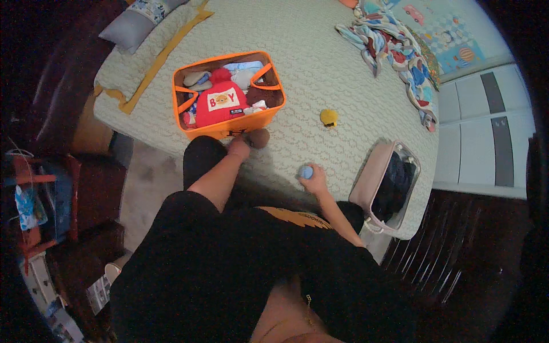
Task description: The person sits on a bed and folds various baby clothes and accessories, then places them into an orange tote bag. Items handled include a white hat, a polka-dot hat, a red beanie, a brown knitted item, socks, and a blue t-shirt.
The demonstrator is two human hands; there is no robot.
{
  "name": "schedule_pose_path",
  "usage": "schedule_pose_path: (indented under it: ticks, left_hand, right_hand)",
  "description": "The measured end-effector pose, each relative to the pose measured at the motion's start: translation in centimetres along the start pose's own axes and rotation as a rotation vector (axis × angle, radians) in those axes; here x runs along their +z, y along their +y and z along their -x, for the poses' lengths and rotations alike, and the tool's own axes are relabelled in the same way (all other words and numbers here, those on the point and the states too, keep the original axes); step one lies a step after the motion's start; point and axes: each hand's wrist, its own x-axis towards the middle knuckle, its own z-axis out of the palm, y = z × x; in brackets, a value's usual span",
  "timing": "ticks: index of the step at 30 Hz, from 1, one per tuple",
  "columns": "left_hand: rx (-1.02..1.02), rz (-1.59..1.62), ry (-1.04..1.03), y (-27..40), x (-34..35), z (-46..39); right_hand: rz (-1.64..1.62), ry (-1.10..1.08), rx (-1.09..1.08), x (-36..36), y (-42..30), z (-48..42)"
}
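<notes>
On the quilted bedspread stands an orange fabric basket [233, 129] with a dark lining. A red knit hat [214, 88] with a pompom and lettering lies on top of the clothes inside. My left hand [239, 147] is by the basket's near side, against a brown round soft thing [259, 138]; its fingers are too blurred to tell whether they grip. Farther right, my right hand [317, 180] holds a small light-blue rounded thing [306, 172] just above or on the bedspread. A yellow round soft thing [329, 116] with a dark patch lies beyond that hand.
At the bed's right edge a pale pink bin [372, 171] with rope handles leans, holding dark cloth. A crumpled multicoloured blanket [386, 43] lies at the far right. A grey pillow [128, 32] is at the far left. White cabinets [476, 128] stand beyond the bed.
</notes>
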Motion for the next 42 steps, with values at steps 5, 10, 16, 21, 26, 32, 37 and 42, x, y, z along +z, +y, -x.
schedule_pose_path:
  ticks: [5, 10, 16, 21, 26, 32, 37, 42]
  left_hand:
    - [0.172, 0.14, 0.079, 10.0, -10.3, 10.8]
    - [0.679, 0.172, 0.633, 11.1, -16.5, 15.0]
    - [0.474, -0.101, 0.986, 7.8, -23.2, 15.3]
    - [0.201, -0.191, 0.683, 3.6, -25.8, 12.4]
    - [0.169, -0.137, 0.457, 7.7, -24.6, 12.5]
    - [0.09, -0.378, 0.359, 3.9, -27.5, 6.9]
    - [0.181, -0.258, 0.633, 5.5, -26.8, 12.0]
    - [0.247, -0.045, 1.071, 3.6, -25.7, 11.0]
  right_hand:
    - [-0.115, 0.028, -0.277, 2.7, -1.8, 3.9]
    - [-0.189, 0.126, -0.207, 0.6, -1.1, 8.4]
    - [-0.174, 0.166, -0.124, 0.3, 2.6, 12.7]
    - [-0.175, 0.187, -0.02, -0.7, 2.0, 13.6]
    - [-0.16, 0.287, -0.002, -0.6, 4.0, 15.4]
    - [-0.228, 0.251, -0.047, -1.6, 2.2, 16.4]
    - [-0.254, 0.264, -0.05, -2.6, 1.8, 18.1]
    - [-0.251, 0.213, -0.035, -3.8, 0.4, 18.2]
